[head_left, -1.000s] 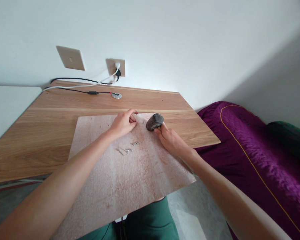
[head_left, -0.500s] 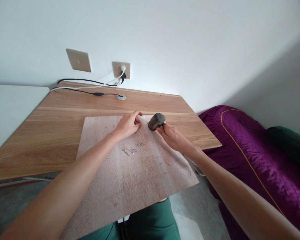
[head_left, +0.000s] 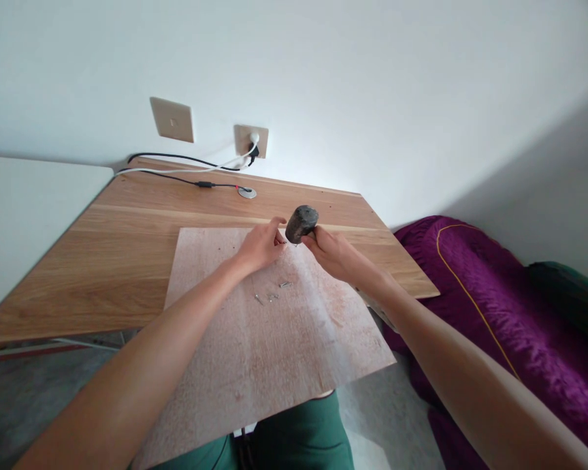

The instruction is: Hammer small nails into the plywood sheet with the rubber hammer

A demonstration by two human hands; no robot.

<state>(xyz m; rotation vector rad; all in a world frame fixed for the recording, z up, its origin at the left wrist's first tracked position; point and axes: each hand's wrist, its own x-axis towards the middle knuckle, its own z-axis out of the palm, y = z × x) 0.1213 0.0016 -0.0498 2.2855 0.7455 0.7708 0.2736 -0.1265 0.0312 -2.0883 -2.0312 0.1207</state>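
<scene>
My right hand (head_left: 336, 253) grips a hammer (head_left: 302, 224) with a dark, thick, rounded head. The head is raised a little above the far part of a thin reddish wooden board (head_left: 274, 352), just right of my left hand. On that board rests my left hand (head_left: 262, 247), its fingers curled together at the tips near the hammer head; what they pinch is too small and hidden to make out. Several small silvery nails (head_left: 273, 297) lie loose in the middle of the board, nearer to me than both hands.
Beneath the board's far part is a wooden desk (head_left: 122, 261) against a white wall. Cables (head_left: 176, 171) run along its back to a wall socket (head_left: 261, 142). A white panel (head_left: 34, 222) stands at left. Purple fabric (head_left: 475, 300) covers something at right.
The hammer head has lifted and shifted left, closer to my left hand. My left hand stays at about the same spot on the board. The whole view has turned slightly left.
</scene>
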